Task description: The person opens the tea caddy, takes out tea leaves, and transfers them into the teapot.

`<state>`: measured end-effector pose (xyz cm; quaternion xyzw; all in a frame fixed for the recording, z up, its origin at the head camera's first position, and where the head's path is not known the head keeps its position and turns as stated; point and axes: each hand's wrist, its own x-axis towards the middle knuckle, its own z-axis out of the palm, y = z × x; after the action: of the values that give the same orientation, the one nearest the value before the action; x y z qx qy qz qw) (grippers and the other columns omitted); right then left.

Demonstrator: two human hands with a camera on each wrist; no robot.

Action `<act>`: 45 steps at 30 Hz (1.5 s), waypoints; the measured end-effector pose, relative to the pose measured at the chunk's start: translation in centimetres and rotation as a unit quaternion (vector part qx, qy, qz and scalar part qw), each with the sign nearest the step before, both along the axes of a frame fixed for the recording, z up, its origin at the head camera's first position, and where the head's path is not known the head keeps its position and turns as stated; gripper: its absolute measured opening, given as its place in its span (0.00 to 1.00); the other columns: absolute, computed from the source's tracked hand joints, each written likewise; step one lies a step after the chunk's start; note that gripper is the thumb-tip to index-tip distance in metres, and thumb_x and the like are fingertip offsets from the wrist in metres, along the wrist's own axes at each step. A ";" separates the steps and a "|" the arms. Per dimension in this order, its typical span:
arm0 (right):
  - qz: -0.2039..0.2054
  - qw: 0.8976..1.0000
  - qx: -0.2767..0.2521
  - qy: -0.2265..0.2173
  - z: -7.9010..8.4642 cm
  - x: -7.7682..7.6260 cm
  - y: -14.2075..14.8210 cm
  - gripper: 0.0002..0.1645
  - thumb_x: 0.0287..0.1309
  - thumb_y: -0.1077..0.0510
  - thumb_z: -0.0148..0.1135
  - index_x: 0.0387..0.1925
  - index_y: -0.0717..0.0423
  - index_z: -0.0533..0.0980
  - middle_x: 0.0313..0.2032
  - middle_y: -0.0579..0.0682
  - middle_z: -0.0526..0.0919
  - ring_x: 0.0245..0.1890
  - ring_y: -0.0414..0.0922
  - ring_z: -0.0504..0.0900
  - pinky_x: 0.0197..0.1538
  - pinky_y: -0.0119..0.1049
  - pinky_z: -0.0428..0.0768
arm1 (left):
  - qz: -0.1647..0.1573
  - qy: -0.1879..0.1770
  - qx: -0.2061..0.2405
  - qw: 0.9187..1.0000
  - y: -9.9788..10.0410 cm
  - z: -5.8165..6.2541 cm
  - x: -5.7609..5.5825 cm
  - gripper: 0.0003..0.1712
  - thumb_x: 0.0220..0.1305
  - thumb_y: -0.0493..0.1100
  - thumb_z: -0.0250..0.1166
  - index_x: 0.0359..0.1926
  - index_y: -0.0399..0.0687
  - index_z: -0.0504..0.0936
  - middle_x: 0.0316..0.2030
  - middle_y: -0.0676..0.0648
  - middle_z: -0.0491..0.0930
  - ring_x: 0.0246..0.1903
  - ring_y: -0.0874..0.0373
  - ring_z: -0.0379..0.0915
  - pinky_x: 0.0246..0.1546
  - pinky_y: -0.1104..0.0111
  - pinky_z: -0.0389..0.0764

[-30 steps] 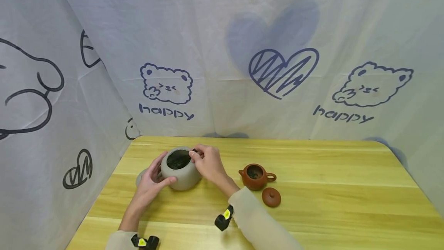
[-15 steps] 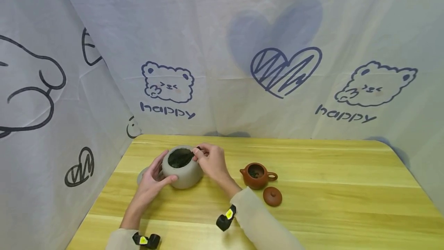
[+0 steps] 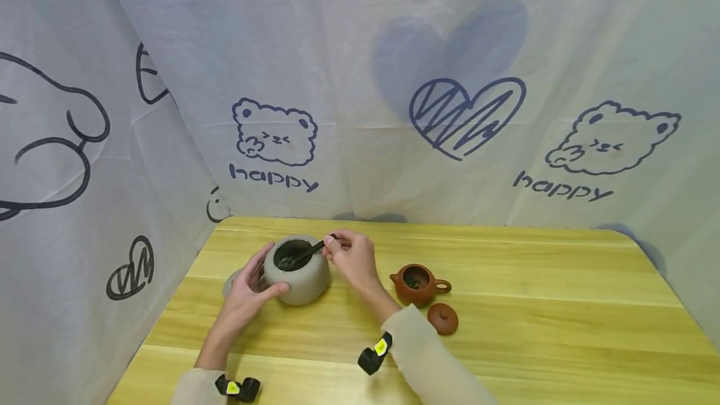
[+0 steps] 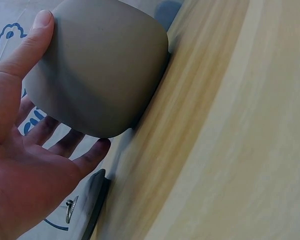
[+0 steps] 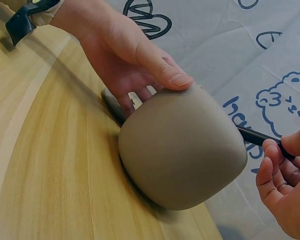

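Observation:
A round grey tea jar (image 3: 306,286) stands uncovered on the table, dark tea leaves (image 3: 287,262) showing through its mouth. My left hand (image 3: 247,292) holds it from the left, thumb on the near side and fingers curled behind. Between thumb and fingertips, my right hand (image 3: 353,262) pinches a slim black tea scoop (image 3: 317,247) at the jar's right rim. The scoop slants down into the mouth, its lower end among the leaves. In the right wrist view, only the scoop's handle (image 5: 257,136) shows beyond the jar.
Right of the jar stands a small reddish-brown clay teapot (image 3: 413,297), uncovered, with some dark leaves inside. Its lid (image 3: 442,319) lies just in front. A grey lid (image 4: 93,205) with a metal ring lies left of the jar, partly behind my left hand. A printed cloth hangs behind the table.
My right hand has drawn back a little to the right, and more of the scoop's handle shows over the rim. The left hand keeps its hold on the jar.

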<state>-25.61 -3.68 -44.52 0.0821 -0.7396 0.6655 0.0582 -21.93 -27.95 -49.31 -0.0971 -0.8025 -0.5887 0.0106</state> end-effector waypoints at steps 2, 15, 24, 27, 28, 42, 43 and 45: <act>0.000 1.000 -0.009 0.002 0.0 0.0 0.1 0.09 0.70 0.60 0.64 0.39 0.62 0.86 0.27 0.53 0.87 0.33 0.60 0.87 0.34 0.35 0.85 | -0.001 0.000 0.001 1.000 0.0 0.0 0.0 0.51 0.65 0.37 0.73 0.81 0.56 0.55 0.79 0.44 0.53 0.78 0.46 0.47 0.71 0.49 0.61; -0.007 1.000 -0.023 0.001 0.0 -0.3 0.9 0.11 0.71 0.64 0.61 0.45 0.70 0.83 0.33 0.67 0.87 0.25 0.37 0.81 0.36 0.42 0.88 | 0.000 0.001 0.004 1.000 -0.1 -0.2 -0.1 0.51 0.65 0.37 0.73 0.81 0.56 0.55 0.79 0.44 0.54 0.77 0.45 0.49 0.70 0.57 0.65; -0.018 0.999 -0.044 -0.005 0.2 -0.3 1.4 0.11 0.71 0.62 0.63 0.45 0.69 0.83 0.32 0.63 0.87 0.25 0.38 0.81 0.35 0.38 0.87 | 0.000 -0.001 0.013 1.000 0.0 -0.1 0.0 0.51 0.65 0.37 0.73 0.81 0.55 0.55 0.79 0.44 0.54 0.77 0.45 0.48 0.71 0.49 0.61; -0.019 0.998 -0.053 0.002 0.3 -0.2 1.6 0.10 0.71 0.61 0.63 0.43 0.67 0.84 0.30 0.60 0.87 0.26 0.39 0.83 0.35 0.38 0.87 | 0.000 0.000 0.015 1.000 0.0 0.0 0.0 0.51 0.65 0.37 0.73 0.81 0.55 0.55 0.79 0.44 0.54 0.78 0.46 0.48 0.72 0.48 0.61; -0.018 0.998 -0.056 0.007 0.3 -0.2 1.7 0.11 0.71 0.61 0.63 0.43 0.67 0.84 0.30 0.60 0.87 0.26 0.40 0.83 0.35 0.39 0.87 | 0.000 0.000 0.015 1.000 0.0 0.0 0.0 0.51 0.65 0.37 0.73 0.81 0.55 0.55 0.79 0.44 0.54 0.78 0.46 0.47 0.72 0.48 0.60; -0.016 0.999 -0.048 0.010 1.3 0.0 2.7 0.12 0.72 0.64 0.61 0.46 0.72 0.82 0.33 0.69 0.86 0.26 0.38 0.82 0.37 0.45 0.88 | -0.003 0.002 0.017 1.000 0.0 0.0 0.0 0.51 0.65 0.36 0.72 0.81 0.51 0.55 0.79 0.44 0.54 0.78 0.46 0.46 0.73 0.48 0.59; -0.015 0.999 -0.047 0.009 1.8 0.3 2.8 0.12 0.72 0.65 0.60 0.45 0.73 0.82 0.33 0.70 0.86 0.26 0.38 0.81 0.38 0.48 0.88 | -0.003 0.002 0.017 1.000 0.0 0.0 0.0 0.51 0.65 0.36 0.72 0.81 0.51 0.54 0.79 0.44 0.54 0.78 0.46 0.46 0.72 0.48 0.59; -0.012 0.999 -0.047 0.010 2.8 0.9 3.0 0.12 0.72 0.66 0.60 0.45 0.74 0.82 0.34 0.70 0.85 0.26 0.38 0.81 0.40 0.53 0.87 | -0.003 0.002 0.017 1.000 0.0 0.0 0.0 0.51 0.65 0.36 0.73 0.81 0.52 0.54 0.79 0.44 0.54 0.78 0.46 0.46 0.72 0.48 0.59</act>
<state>-24.72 -0.72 -41.74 0.0772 -0.7076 0.6981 0.0775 -21.91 -27.99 -49.29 -0.1009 -0.7918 -0.6023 0.0123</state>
